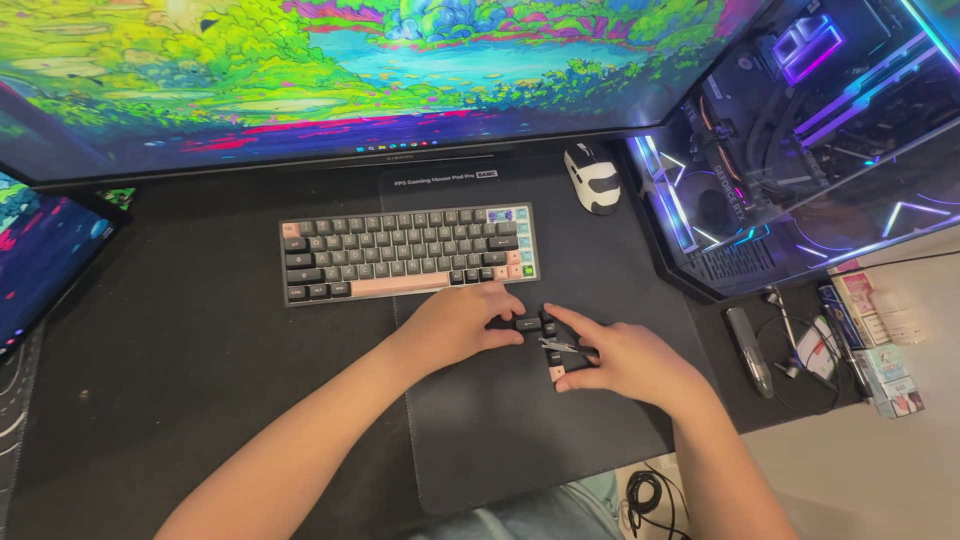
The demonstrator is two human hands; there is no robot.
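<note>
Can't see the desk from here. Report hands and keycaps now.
Left hand touching loose dark keycaps. Right hand gripping small metal puller, pink keycap beside thumb. Grey-and-pink keyboard just behind; nothing blocking.

Head-worn, looking steeply down from close above at the desk (pixel 180 380), facing forward toward the monitor (pixel 380 70).

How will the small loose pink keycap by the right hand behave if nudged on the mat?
The small pink keycap is probably light and rigid, so it would slide or flip rather than roll. Its blocky shape suggests that. The dark cloth-like desk mat likely adds grip. The right hand could easily scatter it.
</note>
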